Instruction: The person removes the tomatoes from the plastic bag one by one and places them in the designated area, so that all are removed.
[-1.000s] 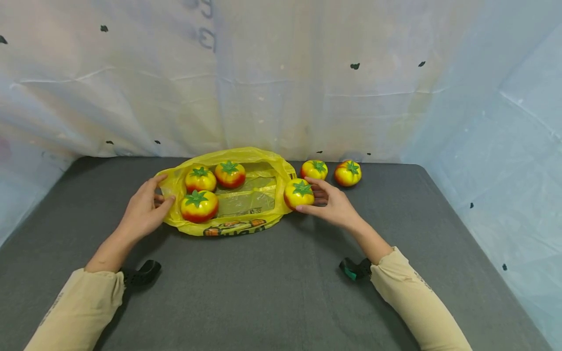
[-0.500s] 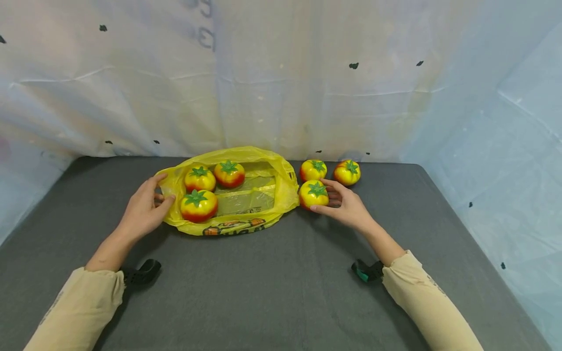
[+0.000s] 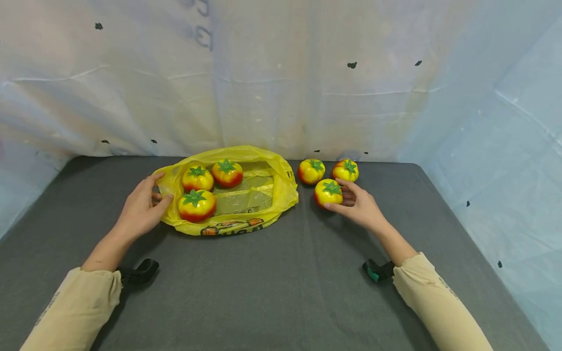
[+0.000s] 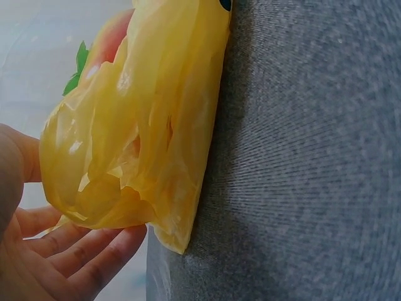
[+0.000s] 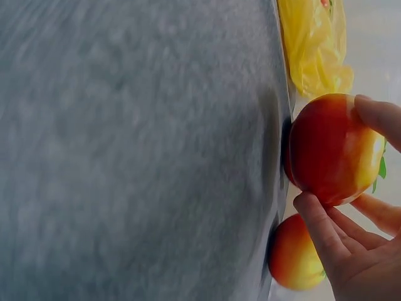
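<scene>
In the head view my right hand (image 3: 360, 207) grips a glossy yellow-and-red tomato (image 3: 328, 193) with a green star-shaped top, thumb and fingertips on its sides. The right wrist view shows this tomato (image 5: 332, 150) at the grey tabletop; whether it touches cannot be told. My left hand (image 3: 142, 207) holds the left end of a yellow plastic bag (image 3: 287, 195), its thumb at the rim. In the left wrist view its fingers (image 4: 94, 257) lie against the bag's outside. Inside the open bag sit a front tomato (image 3: 196, 207), a left rear tomato (image 3: 197, 179) and another rear tomato (image 3: 227, 174).
Behind the gripped tomato stand two more, a left tomato (image 3: 311, 172) and a right tomato (image 3: 345, 170), near the back edge of the grey table (image 3: 263, 287). A pale plastic sheet (image 3: 263, 97) rises behind the table, with another along the right side.
My right hand has moved right with the tomato, from the bag's right rim to a place in front of the two rear tomatoes. The left hand stays at the bag.
</scene>
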Demonstrator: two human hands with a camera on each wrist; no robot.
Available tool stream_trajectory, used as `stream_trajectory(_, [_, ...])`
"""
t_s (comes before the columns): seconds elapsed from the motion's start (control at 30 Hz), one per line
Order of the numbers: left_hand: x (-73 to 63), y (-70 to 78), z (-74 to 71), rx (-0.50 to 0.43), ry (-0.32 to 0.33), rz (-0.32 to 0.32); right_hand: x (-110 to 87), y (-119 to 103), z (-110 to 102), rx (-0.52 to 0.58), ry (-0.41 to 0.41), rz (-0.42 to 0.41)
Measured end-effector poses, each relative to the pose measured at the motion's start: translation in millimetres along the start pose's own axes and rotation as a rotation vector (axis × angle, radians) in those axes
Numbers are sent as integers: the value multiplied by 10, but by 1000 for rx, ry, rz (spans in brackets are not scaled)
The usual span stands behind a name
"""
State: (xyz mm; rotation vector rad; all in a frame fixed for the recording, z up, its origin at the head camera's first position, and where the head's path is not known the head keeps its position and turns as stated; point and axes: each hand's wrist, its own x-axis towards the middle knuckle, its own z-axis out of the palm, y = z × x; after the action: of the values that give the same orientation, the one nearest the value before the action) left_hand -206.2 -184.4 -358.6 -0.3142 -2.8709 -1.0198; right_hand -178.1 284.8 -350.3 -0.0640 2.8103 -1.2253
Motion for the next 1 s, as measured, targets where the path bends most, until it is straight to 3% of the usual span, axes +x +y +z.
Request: stream_trajectory(1.0, [3, 8, -1, -2, 7, 11, -139, 321, -419, -85, 66, 122])
